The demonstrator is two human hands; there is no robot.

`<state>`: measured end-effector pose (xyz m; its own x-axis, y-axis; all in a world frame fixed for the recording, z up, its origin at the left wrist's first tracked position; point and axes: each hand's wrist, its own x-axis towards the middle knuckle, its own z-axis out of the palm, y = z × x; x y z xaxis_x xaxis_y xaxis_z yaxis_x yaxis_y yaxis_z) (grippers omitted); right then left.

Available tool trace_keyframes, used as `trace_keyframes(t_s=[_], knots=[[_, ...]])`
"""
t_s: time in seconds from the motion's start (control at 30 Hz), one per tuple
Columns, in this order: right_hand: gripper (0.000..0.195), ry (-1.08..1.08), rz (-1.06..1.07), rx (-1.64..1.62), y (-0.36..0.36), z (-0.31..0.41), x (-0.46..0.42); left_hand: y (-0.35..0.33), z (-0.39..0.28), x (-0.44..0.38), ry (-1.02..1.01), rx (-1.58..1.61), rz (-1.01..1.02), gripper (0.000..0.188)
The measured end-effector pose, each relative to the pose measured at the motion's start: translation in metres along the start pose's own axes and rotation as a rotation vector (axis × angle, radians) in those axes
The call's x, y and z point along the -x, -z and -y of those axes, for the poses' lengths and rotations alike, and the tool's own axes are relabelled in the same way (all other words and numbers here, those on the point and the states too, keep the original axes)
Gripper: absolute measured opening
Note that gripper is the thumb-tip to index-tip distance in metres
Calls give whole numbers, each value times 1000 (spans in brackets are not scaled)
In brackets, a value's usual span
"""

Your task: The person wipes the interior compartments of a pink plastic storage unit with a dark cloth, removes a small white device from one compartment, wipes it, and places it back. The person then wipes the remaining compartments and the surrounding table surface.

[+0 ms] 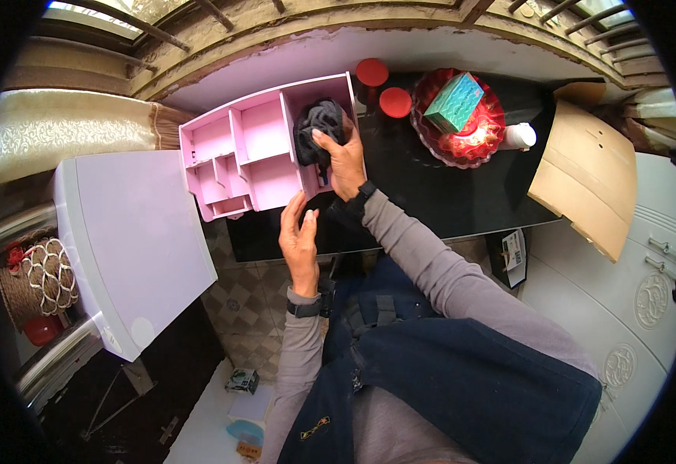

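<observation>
A pink compartmented desktop organizer [265, 130] rests on a glossy black tabletop [419, 191] by the wall. My right hand [346, 159] grips a bunched dark grey cloth [317, 130] inside its tall right-hand compartment. The cloth covers part of that compartment, and a small object low in it is too hidden to name. My left hand [300, 238] holds nothing, fingers apart, just in front of the organizer's lower edge. The smaller compartments on the left show bare pink panels.
Right of the organizer are two red-lidded jars [395, 102], a red scalloped tray [491, 104] bearing a teal box [455, 103], and a white bottle [518, 136]. Cardboard [587, 174] overhangs the table's right end. A pale cabinet [140, 232] stands at left.
</observation>
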<state>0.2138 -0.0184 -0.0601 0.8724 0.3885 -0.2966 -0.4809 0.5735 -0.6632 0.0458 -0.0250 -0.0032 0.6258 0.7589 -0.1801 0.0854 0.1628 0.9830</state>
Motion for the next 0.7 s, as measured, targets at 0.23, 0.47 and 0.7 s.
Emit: trace_keyframes(t_s=[0.23, 0.47, 0.7], knots=[[56, 34, 126, 71, -17, -11, -34, 50, -24, -38, -247, -499, -177, 42], [59, -2, 262, 285, -14, -6, -49, 83, -25, -119, -527, -998, -133, 55], [63, 262, 281, 678, 14, -22, -12, 96, 0, -134, -508, -1098, -67, 47]])
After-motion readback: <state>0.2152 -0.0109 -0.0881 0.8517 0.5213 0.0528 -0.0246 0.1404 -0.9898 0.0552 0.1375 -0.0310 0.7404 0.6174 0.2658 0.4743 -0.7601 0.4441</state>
